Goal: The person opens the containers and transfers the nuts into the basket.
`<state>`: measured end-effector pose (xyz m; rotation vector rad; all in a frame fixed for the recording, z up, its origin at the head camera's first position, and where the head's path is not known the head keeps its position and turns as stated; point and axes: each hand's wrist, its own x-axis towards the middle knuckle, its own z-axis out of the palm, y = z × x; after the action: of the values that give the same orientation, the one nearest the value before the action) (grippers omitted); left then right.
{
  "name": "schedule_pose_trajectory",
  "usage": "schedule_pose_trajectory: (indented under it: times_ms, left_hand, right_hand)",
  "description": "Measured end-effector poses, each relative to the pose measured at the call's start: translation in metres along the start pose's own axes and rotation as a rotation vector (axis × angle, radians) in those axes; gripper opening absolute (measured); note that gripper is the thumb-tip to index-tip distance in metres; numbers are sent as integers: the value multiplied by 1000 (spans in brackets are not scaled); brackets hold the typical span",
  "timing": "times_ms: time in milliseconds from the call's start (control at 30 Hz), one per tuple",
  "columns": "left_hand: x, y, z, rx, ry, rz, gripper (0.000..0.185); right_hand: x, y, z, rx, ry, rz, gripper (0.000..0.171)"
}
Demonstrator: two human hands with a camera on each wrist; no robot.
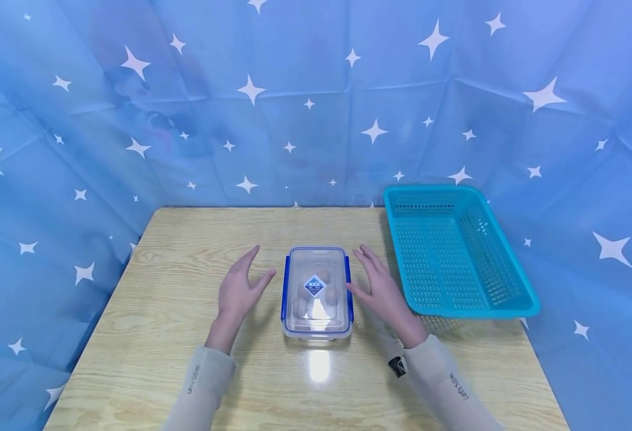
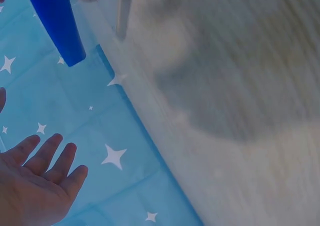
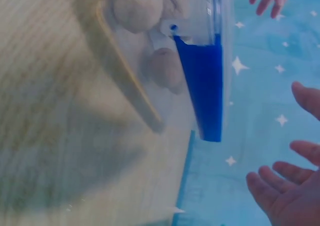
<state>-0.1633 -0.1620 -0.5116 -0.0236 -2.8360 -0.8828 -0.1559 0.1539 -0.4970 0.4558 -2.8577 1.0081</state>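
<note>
A clear lidded box (image 1: 316,290) with blue side clips and a diamond label stands in the middle of the wooden table (image 1: 187,239). Several pale round items (image 3: 137,6) lie inside it. My left hand (image 1: 243,284) hovers just left of the box, fingers straight and spread, holding nothing. My right hand (image 1: 377,287) mirrors it on the right side, its thumb close to the right blue clip (image 3: 205,86); I cannot tell whether it touches. In the left wrist view my left hand (image 2: 35,181) shows palm open below the left clip (image 2: 57,23). My right hand (image 3: 285,191) appears open too.
A teal mesh basket (image 1: 472,311) sits at the table's right side, overhanging the edge, with nothing visible in it. A blue star-print cloth (image 1: 316,108) walls in the table at the back and both sides.
</note>
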Motion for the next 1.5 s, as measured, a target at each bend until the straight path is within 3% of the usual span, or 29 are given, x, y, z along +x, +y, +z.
schedule_pose_trajectory:
  times_ms: [300,667,900,1100,1333,1500]
  left_hand:
    - [-13,2,19,-128,-39,-41,67]
    - [-20,-2,36,-477,-54,-58,56]
    - [-24,-1,36,-601,-97,-83,54]
    - [-32,21,19,-661,-122,-101,48]
    - [-32,21,25,-705,-131,-114,43]
    - [-30,10,39,-709,-144,-113,46]
  right_hand:
    - [-7,7,12,47,-3,19,74]
    - [-12,16,25,189,-11,62,73]
    - [-15,21,31,297,-32,81,71]
    - [-17,27,37,366,-49,118,69]
    - [-19,33,43,444,-60,165,68]
    - [-20,34,45,505,-60,165,67]
